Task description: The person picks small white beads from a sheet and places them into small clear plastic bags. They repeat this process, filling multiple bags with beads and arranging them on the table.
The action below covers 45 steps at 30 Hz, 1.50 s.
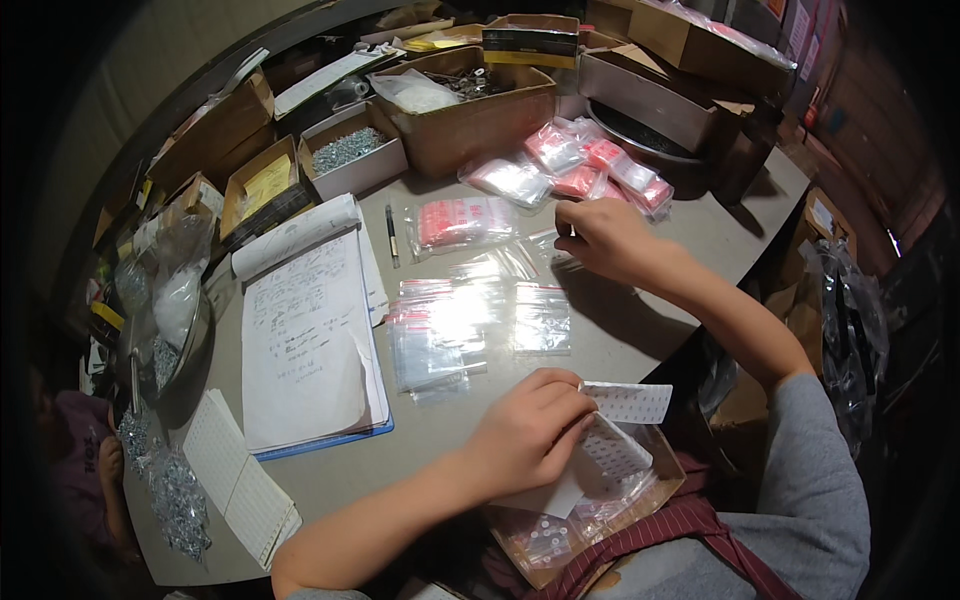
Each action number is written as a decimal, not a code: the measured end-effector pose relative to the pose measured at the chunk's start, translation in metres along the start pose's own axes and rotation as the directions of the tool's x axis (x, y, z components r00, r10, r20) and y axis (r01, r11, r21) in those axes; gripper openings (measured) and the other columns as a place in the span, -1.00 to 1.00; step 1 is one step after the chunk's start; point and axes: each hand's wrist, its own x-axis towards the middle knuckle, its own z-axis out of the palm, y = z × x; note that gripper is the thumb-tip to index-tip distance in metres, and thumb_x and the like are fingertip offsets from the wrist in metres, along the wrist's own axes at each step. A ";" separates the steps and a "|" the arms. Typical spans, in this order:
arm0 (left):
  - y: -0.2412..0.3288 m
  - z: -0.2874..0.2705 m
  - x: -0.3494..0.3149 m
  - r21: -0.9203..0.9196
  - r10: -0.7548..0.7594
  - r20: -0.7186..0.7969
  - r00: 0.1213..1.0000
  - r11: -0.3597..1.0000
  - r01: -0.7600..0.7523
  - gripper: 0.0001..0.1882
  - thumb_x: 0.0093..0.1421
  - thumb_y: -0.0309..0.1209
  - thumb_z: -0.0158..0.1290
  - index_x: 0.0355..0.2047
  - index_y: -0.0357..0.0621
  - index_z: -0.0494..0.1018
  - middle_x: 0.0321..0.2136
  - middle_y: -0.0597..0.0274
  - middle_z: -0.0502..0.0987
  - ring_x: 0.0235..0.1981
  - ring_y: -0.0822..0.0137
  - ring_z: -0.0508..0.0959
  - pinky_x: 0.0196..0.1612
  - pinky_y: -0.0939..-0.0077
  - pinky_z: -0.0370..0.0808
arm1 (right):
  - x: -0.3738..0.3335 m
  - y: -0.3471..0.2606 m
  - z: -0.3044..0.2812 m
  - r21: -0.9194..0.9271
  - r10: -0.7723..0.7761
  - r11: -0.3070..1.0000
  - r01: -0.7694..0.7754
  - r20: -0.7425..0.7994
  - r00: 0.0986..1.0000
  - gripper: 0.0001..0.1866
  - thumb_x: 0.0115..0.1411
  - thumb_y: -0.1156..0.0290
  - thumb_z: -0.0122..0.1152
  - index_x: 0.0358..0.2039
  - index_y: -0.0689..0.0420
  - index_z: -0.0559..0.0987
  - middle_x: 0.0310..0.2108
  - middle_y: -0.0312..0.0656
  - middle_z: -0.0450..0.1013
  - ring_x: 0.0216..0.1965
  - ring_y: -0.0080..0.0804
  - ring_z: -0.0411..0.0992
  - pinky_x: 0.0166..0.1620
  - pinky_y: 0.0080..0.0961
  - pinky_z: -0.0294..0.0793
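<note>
My left hand (535, 425) is closed on white sheets (625, 403) printed with rows of small marks, one of them bent downward. They are above a shallow cardboard box (655, 490) at my lap, which contains clear plastic bags with small white pieces. Farther off, my right hand (610, 238) hovers over the table with fingers curled together; what is between them, if anything, cannot be made out. Close beneath it are clear zip bags (543, 320) with red-edged tops. To their left is a larger pile of similar bags (430, 345), shiny with glare.
A clipboard with handwritten pages (305, 340) and a pen (392, 237) are on the left. Bundles of red-and-clear bags (590, 165) sit behind my right hand. Boxes of screws (347, 150) and metal parts (460, 115) line the back. Another person's hand (110, 458) shows at far left.
</note>
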 end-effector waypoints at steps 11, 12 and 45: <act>-0.004 -0.002 -0.003 -0.096 -0.201 -0.035 0.979 0.976 0.197 -0.86 0.25 -0.49 0.19 -0.20 -0.25 0.58 -0.23 -0.02 0.63 -0.08 -0.04 0.61 -0.04 0.19 0.56 | -0.115 -0.068 -0.032 0.274 -0.381 0.852 0.447 -0.261 0.887 -0.68 0.10 0.48 0.45 -0.12 0.17 0.59 -0.19 -0.15 0.52 -0.22 -0.18 0.52 -0.09 -0.32 0.46; -0.004 -0.003 -0.002 -0.093 -0.185 -0.031 0.982 0.979 0.182 -0.86 0.25 -0.49 0.19 -0.20 -0.25 0.58 -0.23 -0.02 0.63 -0.08 -0.04 0.61 -0.04 0.19 0.56 | -0.114 -0.068 -0.028 0.251 -0.392 0.851 0.462 -0.283 0.875 -0.67 0.07 0.48 0.44 -0.14 0.16 0.58 -0.20 -0.16 0.51 -0.23 -0.22 0.51 -0.09 -0.32 0.46; 0.004 -0.003 -0.002 -0.012 0.036 0.053 0.998 0.999 -0.035 -0.83 0.12 -0.57 0.21 -0.24 -0.29 0.57 -0.28 -0.01 0.60 -0.10 -0.04 0.61 -0.04 0.23 0.59 | -0.044 -0.060 0.024 0.282 -0.320 0.893 0.352 -0.154 0.935 -0.81 0.22 0.49 0.28 -0.17 0.21 0.50 0.04 0.01 0.37 0.23 0.10 0.24 0.26 -0.01 0.25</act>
